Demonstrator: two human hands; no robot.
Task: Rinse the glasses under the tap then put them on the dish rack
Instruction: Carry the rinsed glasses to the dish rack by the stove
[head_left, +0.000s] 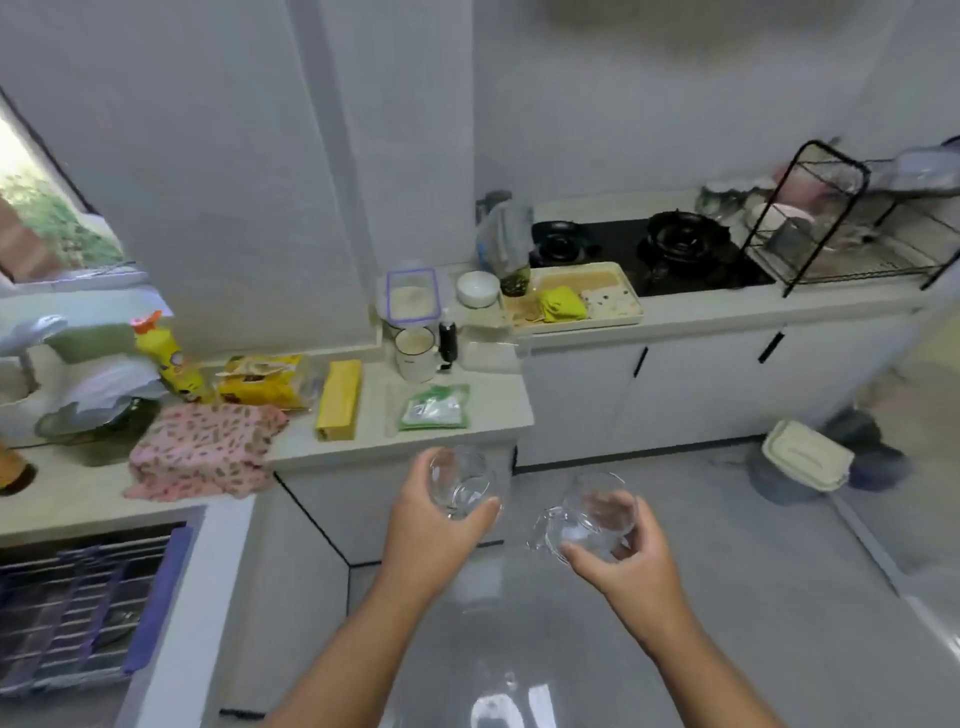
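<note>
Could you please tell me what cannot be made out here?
Head view:
- Tap: not in sight.
- Dish rack: blurred; contents unclear, right end cut by frame edge.
- Left glass and right glass: blurred, fingers of the left hand and right hand cover parts; wet or dry unclear.

Both forearms out front, L hand (431, 525) curled round left glass (460, 486), R hand (634, 566) round right glass (587, 519).

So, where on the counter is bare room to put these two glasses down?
Bare patches: between the yellow box and the green packet, and the front strip of counter between the tray and the dish rack. It is crowded around the pink cloth and at the mug in the back corner.
</note>
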